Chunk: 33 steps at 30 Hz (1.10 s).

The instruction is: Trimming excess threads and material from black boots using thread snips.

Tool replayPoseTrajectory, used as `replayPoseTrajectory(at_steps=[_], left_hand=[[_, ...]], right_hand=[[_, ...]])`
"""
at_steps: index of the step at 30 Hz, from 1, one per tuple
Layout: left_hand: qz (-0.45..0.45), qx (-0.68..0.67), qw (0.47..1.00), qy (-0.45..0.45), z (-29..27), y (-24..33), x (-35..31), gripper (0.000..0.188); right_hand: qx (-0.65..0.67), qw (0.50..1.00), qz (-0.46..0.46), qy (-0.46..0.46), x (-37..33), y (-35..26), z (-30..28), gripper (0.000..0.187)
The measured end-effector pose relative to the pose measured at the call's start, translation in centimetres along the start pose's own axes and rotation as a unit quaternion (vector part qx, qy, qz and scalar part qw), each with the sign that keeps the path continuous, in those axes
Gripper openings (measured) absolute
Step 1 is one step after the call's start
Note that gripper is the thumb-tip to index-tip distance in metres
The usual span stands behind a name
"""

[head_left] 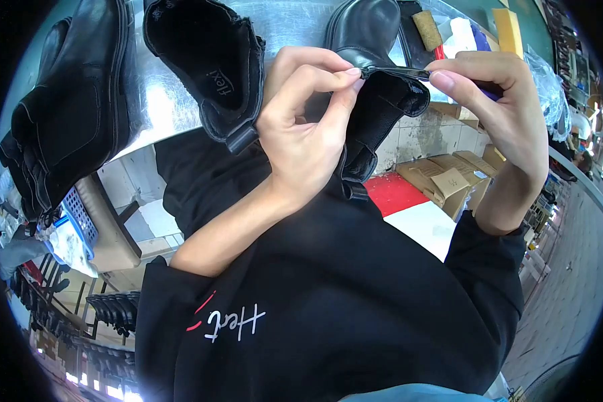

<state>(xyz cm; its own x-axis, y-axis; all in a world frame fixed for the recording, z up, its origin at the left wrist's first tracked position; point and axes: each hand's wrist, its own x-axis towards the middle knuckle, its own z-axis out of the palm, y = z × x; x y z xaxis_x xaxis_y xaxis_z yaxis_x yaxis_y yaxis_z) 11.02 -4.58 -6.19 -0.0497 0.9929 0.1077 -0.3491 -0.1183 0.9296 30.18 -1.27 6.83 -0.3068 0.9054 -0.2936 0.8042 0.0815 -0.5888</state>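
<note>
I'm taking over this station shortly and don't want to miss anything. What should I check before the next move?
1. Left hand pinching at the held boot's opening: ok.
2. Right hand pinching one end of the dark strip: ok.
3. Strip joined to that boot: cannot tell.
4. Neighbouring open boot untouched: cannot tell, left hand overlaps it.
5. Red-handled tool out of both hands: ok.

Footwear workshop. Evidence: shiny metal tabletop (288, 30) carrying several black boots (367, 30); dark footwear (114, 312) in rows on racks (lower left, small in view); brown cardboard boxes (445, 179) below; blue plastic basket (80, 221); long floor (569, 288) at right, clutter along its edge.
</note>
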Motion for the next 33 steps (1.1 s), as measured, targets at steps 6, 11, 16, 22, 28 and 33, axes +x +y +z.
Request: replayPoseTrajectory(at_steps=[6,11,16,22,28,33], left_hand=[[0.011,0.022,1.0,-0.004,-0.1,0.1,0.0,0.013],[0.004,0.021,1.0,-0.008,-0.3,0.1,0.0,0.012],[0.008,0.023,1.0,-0.011,-0.4,0.2,0.0,0.012],[0.003,0.017,1.0,-0.011,-0.2,0.2,0.1,0.013],[-0.001,0.021,1.0,-0.008,-0.1,0.3,0.0,0.012],[-0.013,0.01,1.0,-0.004,0.1,0.5,0.0,0.012]], right_hand=[[-0.051,0.998,0.014,-0.046,0.9,-1.0,-0.9,0.021],[-0.07,0.994,0.014,-0.08,1.4,-0.2,-0.9,0.025],[-0.01,0.999,-0.028,-0.036,1.2,1.4,-0.6,0.034],[-0.019,0.998,-0.028,-0.061,1.7,0.9,-1.2,0.034],[-0.059,0.994,-0.023,-0.085,2.2,0.2,-1.7,0.033],[-0.067,0.992,-0.068,-0.08,2.3,-0.7,-1.7,0.027]])
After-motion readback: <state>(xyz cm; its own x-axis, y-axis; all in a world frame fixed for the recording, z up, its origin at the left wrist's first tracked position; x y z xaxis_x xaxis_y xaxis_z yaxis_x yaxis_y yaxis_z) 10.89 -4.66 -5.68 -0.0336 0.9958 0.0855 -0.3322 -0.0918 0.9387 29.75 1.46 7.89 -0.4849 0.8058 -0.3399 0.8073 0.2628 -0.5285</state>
